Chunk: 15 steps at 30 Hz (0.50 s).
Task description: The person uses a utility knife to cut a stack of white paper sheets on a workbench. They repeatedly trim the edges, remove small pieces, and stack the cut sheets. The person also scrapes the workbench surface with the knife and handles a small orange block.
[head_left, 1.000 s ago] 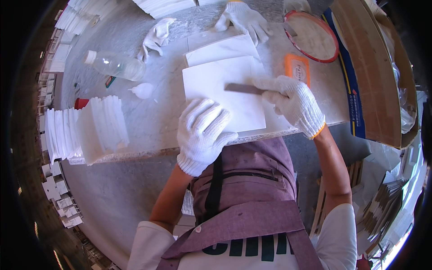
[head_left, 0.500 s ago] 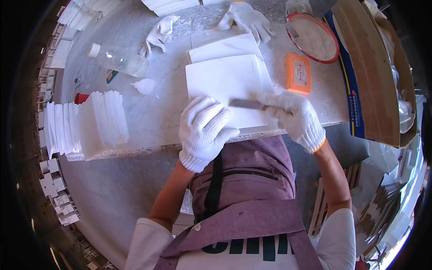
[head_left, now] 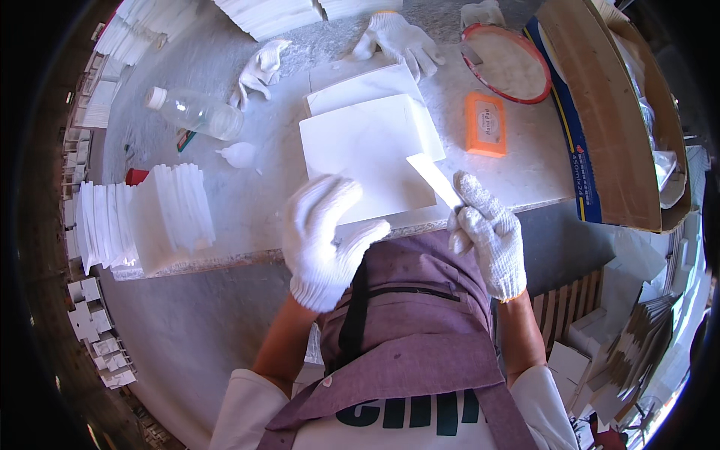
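A white tile (head_left: 360, 150) lies at the near edge of the table, partly covering another white tile (head_left: 360, 88) behind it. Raised over the front tile's near left corner, my gloved left hand (head_left: 324, 240) has its thumb spread from the fingers and nothing in it. My gloved right hand (head_left: 489, 236) is closed round one end of a flat scraper blade (head_left: 433, 178). The blade tilts up to the left and shines brightly, its tip over the tile's right side. My fingers hide its held end.
An orange hand pad (head_left: 485, 125) and a red-rimmed round dish (head_left: 514, 66) sit right, beside a cardboard box (head_left: 600, 112). Leftward are a clear bottle (head_left: 196, 112), a white bulb blower (head_left: 238, 154) and upright tiles (head_left: 169, 214). Spare gloves (head_left: 400, 41) lie behind.
My left hand has lifted off the tile and its fingers have spread. My right hand has drawn back toward me, turning the blade from nearly level to slanted and bright.
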Available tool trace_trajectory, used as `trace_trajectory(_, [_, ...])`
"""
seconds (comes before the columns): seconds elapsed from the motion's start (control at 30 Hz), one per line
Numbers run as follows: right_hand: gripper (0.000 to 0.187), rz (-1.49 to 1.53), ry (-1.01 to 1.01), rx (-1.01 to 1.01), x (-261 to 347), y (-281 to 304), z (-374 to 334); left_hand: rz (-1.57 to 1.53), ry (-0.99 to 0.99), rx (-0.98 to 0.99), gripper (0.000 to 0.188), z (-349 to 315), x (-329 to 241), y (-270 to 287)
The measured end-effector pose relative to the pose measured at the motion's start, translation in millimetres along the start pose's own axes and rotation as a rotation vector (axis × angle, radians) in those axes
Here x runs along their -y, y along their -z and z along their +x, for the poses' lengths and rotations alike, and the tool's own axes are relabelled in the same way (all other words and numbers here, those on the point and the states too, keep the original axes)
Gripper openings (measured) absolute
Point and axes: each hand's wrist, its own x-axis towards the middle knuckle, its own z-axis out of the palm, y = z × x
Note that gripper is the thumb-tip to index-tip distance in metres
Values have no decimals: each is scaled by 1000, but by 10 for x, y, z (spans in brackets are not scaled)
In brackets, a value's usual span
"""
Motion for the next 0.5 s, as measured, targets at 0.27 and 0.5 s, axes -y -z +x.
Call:
trace_trajectory(0.27, [46, -127, 195, 237, -4, -201, -188, -863, 725, 348, 28, 75, -488, 26])
trace_trajectory(0.5, [58, -446, 335, 223, 20, -120, -200, -533, 409, 387, 18, 9, -475, 45])
